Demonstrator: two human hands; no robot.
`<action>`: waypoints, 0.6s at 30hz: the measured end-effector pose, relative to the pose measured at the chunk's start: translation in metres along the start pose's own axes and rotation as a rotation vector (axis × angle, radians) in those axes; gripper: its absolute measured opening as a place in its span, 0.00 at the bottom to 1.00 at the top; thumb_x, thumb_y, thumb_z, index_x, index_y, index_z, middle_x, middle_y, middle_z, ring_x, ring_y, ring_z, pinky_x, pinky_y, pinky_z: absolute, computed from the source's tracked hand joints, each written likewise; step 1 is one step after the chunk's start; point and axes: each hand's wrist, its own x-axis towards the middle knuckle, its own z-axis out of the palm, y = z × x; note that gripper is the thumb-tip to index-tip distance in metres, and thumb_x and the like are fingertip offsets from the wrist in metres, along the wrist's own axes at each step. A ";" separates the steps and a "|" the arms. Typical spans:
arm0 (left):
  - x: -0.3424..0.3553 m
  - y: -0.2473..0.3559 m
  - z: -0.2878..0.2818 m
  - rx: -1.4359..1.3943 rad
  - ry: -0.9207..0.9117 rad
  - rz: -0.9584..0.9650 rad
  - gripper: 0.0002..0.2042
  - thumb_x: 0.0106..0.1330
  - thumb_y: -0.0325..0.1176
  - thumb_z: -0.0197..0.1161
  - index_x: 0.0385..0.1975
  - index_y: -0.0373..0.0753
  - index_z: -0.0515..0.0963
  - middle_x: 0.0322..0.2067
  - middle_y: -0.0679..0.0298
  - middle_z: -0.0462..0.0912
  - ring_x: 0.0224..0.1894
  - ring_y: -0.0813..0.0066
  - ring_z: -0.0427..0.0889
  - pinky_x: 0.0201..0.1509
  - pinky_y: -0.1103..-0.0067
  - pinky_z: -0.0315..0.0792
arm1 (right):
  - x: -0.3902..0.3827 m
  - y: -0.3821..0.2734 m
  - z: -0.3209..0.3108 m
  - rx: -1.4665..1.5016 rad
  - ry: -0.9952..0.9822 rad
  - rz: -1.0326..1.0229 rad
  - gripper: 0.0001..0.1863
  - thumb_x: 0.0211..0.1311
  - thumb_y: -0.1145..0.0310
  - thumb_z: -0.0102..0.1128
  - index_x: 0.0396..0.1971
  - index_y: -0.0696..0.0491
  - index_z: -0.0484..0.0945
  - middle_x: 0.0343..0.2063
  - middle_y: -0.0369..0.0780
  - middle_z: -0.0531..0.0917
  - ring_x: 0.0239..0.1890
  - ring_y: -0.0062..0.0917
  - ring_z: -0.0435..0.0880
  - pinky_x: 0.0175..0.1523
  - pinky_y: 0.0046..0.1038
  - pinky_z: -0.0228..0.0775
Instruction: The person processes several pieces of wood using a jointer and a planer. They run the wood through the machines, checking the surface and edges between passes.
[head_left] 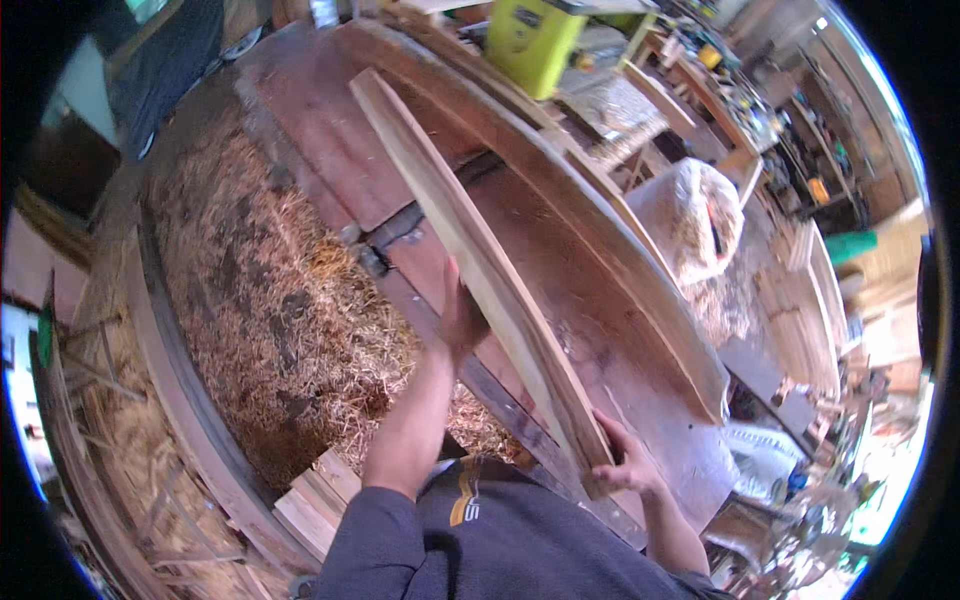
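Slantwise, board (490, 262), near end in right grip (630, 464)

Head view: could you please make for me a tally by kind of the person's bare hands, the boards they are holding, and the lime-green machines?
Bare hands: 2 (left hand, right hand)
Held boards: 1 (long board)
Lime-green machines: 1 (lime-green machine)
Total: 4

The plank (475, 255) is matt, grained wood — smooth-looking — the shavings (335, 340) rough, the shirt (540, 540) matt cloth.
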 end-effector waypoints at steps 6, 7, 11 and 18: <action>-0.083 -0.190 0.079 -0.070 0.082 -0.165 0.43 0.71 0.70 0.45 0.74 0.39 0.59 0.68 0.57 0.69 0.68 0.58 0.69 0.70 0.61 0.67 | -0.202 0.089 -0.070 -0.634 0.323 -0.041 0.51 0.31 0.58 0.80 0.66 0.51 0.76 0.63 0.55 0.68 0.68 0.50 0.67 0.73 0.44 0.59; -0.080 -0.228 0.064 -0.163 0.116 -0.182 0.36 0.76 0.62 0.49 0.72 0.38 0.63 0.65 0.58 0.73 0.66 0.63 0.72 0.72 0.66 0.66 | -0.224 0.107 -0.081 -0.614 0.325 -0.047 0.51 0.31 0.58 0.80 0.66 0.51 0.76 0.63 0.55 0.68 0.68 0.50 0.67 0.73 0.44 0.59; -0.096 -0.300 0.073 0.965 0.413 0.358 0.32 0.73 0.42 0.63 0.70 0.30 0.62 0.65 0.49 0.71 0.65 0.57 0.72 0.72 0.64 0.64 | -0.280 0.186 -0.128 -0.936 0.532 -0.101 0.48 0.26 0.62 0.80 0.61 0.45 0.80 0.59 0.57 0.68 0.60 0.54 0.68 0.65 0.52 0.64; -0.021 -0.247 0.108 1.949 -0.053 0.584 0.38 0.65 0.50 0.69 0.72 0.41 0.64 0.74 0.44 0.59 0.76 0.41 0.56 0.78 0.49 0.49 | -0.275 0.276 -0.151 -1.004 0.433 -0.100 0.53 0.25 0.60 0.81 0.65 0.39 0.75 0.65 0.57 0.62 0.67 0.59 0.61 0.70 0.58 0.56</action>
